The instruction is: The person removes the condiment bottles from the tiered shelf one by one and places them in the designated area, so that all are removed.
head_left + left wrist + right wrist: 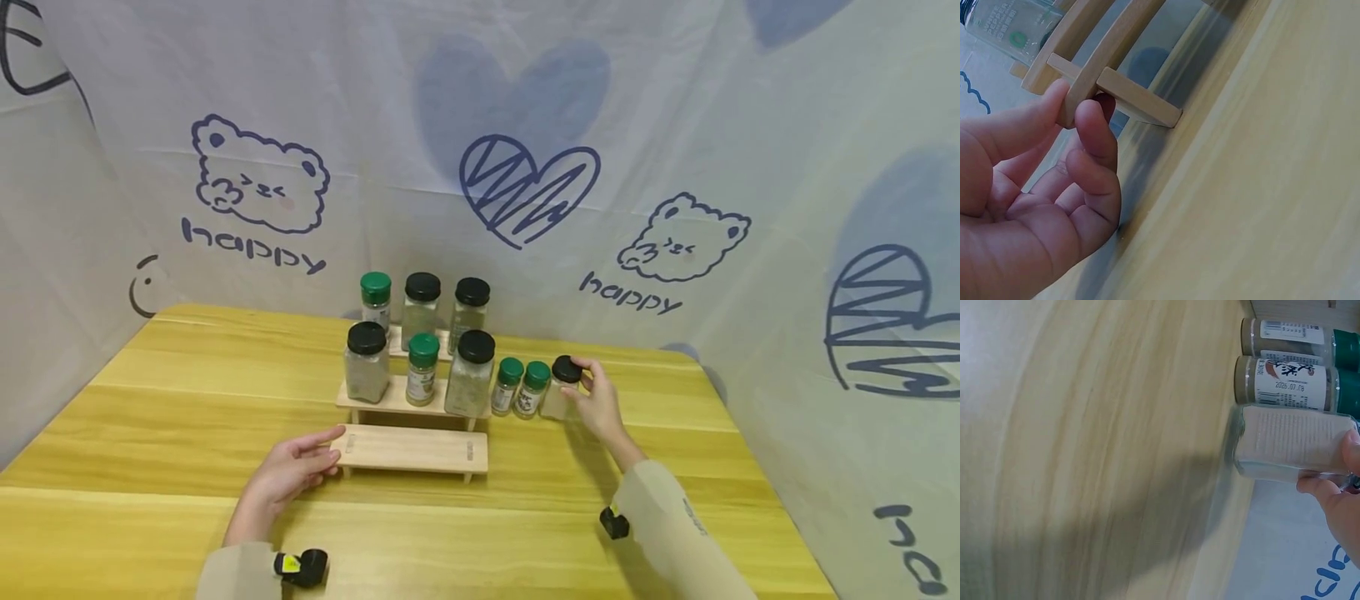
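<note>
A stepped wooden rack stands on the table, and my left hand [291, 468] pinches the left end of its bare lowest shelf [408, 448]. In the left wrist view, thumb and fingers [1096, 132] grip the shelf's edge above a short leg [1140, 97]. To the rack's right, my right hand [600, 407] grips a black-capped spice jar [557, 398] near its lid. That jar of pale powder [1294, 440] is upright, beside two small green-capped spice bottles [531, 400] in a row. Part of the right hand lies outside the right wrist view.
On the middle shelf are two black-capped jars [470, 379] with a green-capped bottle [422, 375] between them. The top shelf behind carries a green-capped bottle [377, 302] and two black-capped jars [422, 310]. A printed cloth [390, 192] hangs behind the wooden table [187, 400].
</note>
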`<state>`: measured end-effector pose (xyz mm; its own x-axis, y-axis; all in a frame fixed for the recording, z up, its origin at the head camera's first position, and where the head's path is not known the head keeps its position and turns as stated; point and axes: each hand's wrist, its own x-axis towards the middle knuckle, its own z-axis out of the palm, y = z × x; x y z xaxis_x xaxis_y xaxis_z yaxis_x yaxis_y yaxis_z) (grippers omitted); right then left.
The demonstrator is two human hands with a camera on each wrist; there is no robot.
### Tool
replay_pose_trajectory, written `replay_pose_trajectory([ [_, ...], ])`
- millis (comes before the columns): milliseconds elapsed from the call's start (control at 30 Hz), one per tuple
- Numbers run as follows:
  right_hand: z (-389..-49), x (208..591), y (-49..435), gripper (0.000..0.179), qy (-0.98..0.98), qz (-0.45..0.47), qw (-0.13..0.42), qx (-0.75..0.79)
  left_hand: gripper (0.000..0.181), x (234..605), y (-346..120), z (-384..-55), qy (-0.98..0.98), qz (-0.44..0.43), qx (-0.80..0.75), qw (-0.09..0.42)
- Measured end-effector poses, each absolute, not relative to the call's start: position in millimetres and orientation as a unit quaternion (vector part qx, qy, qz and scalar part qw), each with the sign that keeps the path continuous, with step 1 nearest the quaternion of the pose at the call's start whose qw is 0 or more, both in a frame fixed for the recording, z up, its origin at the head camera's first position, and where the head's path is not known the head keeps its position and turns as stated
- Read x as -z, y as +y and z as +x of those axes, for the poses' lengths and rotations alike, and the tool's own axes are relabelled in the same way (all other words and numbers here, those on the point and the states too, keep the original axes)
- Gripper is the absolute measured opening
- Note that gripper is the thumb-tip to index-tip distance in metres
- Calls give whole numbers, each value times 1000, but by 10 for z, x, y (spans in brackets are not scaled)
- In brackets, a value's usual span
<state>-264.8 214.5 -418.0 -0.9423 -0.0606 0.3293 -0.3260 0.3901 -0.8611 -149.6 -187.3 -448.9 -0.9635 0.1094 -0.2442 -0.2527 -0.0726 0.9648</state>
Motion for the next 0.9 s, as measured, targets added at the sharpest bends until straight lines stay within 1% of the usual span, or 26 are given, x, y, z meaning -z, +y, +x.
replay_pose_trajectory([
  [233,-2663,4206,2147,47,-825,126,122,-537,48,4495,-1868,-1496,668,-61,-731,124],
  [467,-2704,4198,2179,46,-837,109,95,-528,49,4482,-1862,-1492,671,-54,-730,122],
  [567,-2719,4208,2195,45,-839,111,92,-525,49,4472,-1861,-1495,673,-53,-727,122],
  [767,-2712,4217,2184,45,-832,122,103,-531,49,4477,-1859,-1495,678,-57,-723,121],
  [900,-2700,4232,2186,45,-831,134,121,-526,49,4481,-1856,-1494,679,-57,-722,120],
])
